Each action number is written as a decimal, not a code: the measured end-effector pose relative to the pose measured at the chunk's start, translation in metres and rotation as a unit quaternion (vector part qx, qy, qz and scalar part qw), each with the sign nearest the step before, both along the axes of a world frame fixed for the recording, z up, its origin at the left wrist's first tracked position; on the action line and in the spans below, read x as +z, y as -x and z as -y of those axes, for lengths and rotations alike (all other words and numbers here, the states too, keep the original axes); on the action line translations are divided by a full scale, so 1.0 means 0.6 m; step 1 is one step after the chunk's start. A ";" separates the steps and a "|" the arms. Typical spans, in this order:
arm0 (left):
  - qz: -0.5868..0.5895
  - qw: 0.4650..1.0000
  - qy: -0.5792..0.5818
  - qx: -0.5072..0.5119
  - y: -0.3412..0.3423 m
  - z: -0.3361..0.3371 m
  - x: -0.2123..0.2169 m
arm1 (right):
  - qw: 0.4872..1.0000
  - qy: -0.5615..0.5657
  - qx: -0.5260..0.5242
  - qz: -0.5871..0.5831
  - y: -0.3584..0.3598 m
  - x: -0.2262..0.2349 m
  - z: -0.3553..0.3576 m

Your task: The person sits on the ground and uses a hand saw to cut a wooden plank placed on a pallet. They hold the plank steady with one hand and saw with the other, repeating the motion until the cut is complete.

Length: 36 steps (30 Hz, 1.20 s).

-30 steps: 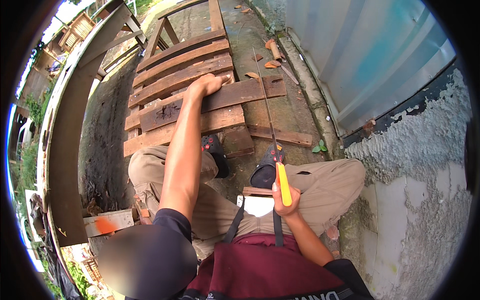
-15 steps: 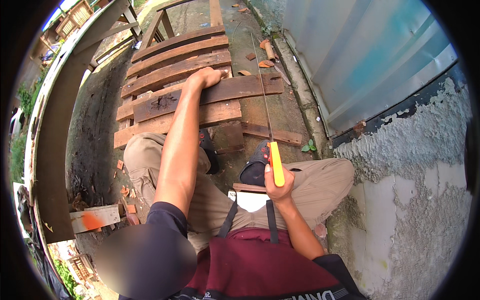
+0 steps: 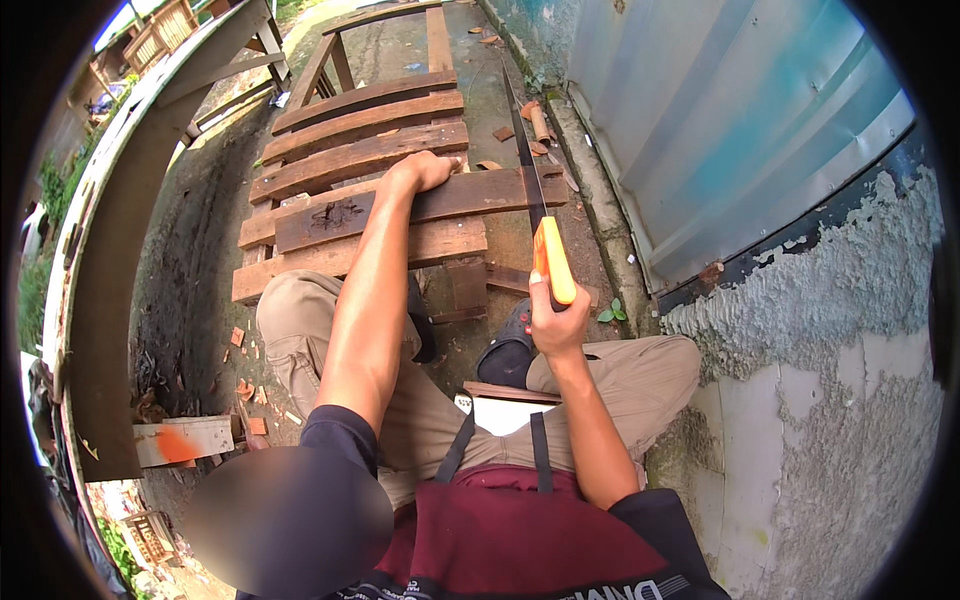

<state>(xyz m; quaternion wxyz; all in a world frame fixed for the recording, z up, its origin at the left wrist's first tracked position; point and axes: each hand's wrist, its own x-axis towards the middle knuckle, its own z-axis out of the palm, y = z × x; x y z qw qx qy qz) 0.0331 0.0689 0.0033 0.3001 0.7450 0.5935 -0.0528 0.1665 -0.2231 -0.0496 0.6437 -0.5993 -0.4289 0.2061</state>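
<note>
A handsaw with a yellow-orange handle [image 3: 556, 265] is gripped in my right hand [image 3: 558, 318], its long dark blade [image 3: 524, 140] pointing away from me. The blade crosses the right end of a dark, weathered wooden plank [image 3: 455, 198]; whether it has cut into the wood I cannot tell. My left hand [image 3: 425, 172] grips the far edge of that plank, left of the blade, with its fingertips partly hidden. Under the plank are the spaced slats of a wooden pallet-like frame [image 3: 365, 132].
A loose board [image 3: 508, 278] lies on the ground beyond my right foot. Close on the right are a corrugated metal sheet [image 3: 700, 120] and a rough plastered wall [image 3: 790, 370]. To the left stands a long wooden structure [image 3: 110, 300]. Wood scraps [image 3: 258, 426] litter the ground.
My right hand has pushed forward, carrying the handsaw farther across the plank. More of the blade's flat side shows now. My left hand keeps its hold on the plank.
</note>
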 end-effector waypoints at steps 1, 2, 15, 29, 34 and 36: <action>0.002 1.000 0.000 -0.018 0.005 -0.003 -0.007 | 1.000 -0.016 -0.001 0.018 0.006 0.000 0.002; 0.001 1.000 -0.005 -0.018 0.000 0.004 -0.003 | 0.999 -0.005 0.004 0.044 0.004 -0.013 0.023; -0.024 0.999 -0.040 0.003 -0.021 0.022 0.016 | 0.996 -0.010 -0.003 0.085 -0.007 -0.045 0.107; -0.019 1.000 -0.018 -0.001 -0.003 -0.005 -0.024 | 0.971 0.022 0.052 0.231 0.002 -0.092 0.282; 0.000 0.999 -0.043 -0.011 -0.016 -0.006 -0.007 | 0.998 0.003 0.012 0.054 -0.017 -0.026 0.057; -0.001 0.999 -0.044 -0.006 -0.006 -0.014 -0.018 | 1.000 -0.008 0.000 -0.011 -0.003 0.010 -0.005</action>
